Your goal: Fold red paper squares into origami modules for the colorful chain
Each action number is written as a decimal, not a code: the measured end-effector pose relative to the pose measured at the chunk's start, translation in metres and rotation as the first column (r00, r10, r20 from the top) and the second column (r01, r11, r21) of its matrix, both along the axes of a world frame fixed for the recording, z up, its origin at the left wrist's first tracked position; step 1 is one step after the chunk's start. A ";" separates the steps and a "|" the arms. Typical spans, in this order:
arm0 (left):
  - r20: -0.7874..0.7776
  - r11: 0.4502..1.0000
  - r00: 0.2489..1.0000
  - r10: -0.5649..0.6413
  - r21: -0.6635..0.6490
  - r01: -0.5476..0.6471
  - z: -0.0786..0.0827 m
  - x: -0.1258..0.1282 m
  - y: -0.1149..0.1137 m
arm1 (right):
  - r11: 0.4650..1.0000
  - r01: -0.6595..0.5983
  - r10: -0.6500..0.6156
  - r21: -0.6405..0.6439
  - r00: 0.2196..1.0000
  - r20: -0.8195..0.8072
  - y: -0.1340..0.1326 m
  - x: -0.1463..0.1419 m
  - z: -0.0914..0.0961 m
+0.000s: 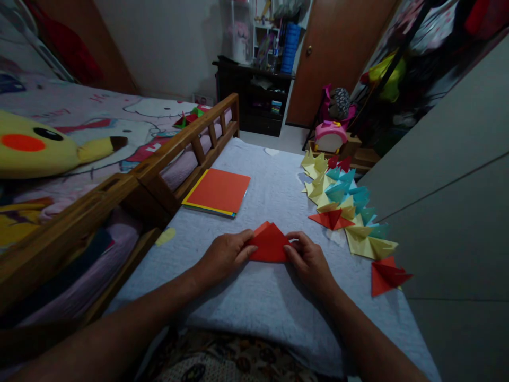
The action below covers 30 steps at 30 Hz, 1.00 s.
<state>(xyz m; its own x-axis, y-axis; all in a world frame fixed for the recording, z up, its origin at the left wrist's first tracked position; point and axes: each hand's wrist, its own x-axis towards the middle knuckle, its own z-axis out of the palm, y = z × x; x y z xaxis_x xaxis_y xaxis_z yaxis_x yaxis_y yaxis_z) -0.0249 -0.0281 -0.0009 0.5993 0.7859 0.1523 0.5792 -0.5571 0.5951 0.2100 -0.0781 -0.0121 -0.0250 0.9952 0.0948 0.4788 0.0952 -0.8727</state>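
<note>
A red sheet of paper folded into a triangle (pixel 269 243) lies on the grey-blue mattress (pixel 254 297) in front of me. My left hand (pixel 223 255) pinches its left corner with curled fingers. My right hand (pixel 309 260) pinches its right corner the same way. A stack of square coloured paper (pixel 217 192), orange on top, lies further back to the left. Several finished folded pieces in yellow, teal and red (pixel 345 207) are lined up along the right edge of the mattress, with one red piece (pixel 386 276) nearest me.
A wooden bed rail (pixel 167 154) runs along the left, with a yellow plush toy (pixel 43 144) on the bed beyond. A grey wall panel (pixel 449 175) borders the right side. A dark cabinet (pixel 254 95), a brown door and toys stand at the far end.
</note>
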 end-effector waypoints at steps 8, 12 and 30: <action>-0.088 0.987 0.996 0.030 0.159 -0.016 -0.015 0.003 -0.005 | 0.997 -0.007 0.001 0.077 0.997 0.079 -0.001 -0.004 0.001; -0.239 0.975 0.971 0.029 0.221 0.025 -0.015 0.004 -0.005 | 0.979 -0.063 0.022 0.195 0.979 0.202 0.000 -0.001 -0.004; -0.351 0.876 0.924 -0.151 0.385 0.289 -0.017 0.021 -0.015 | 0.988 -0.075 0.025 0.133 0.939 0.342 0.007 -0.001 -0.008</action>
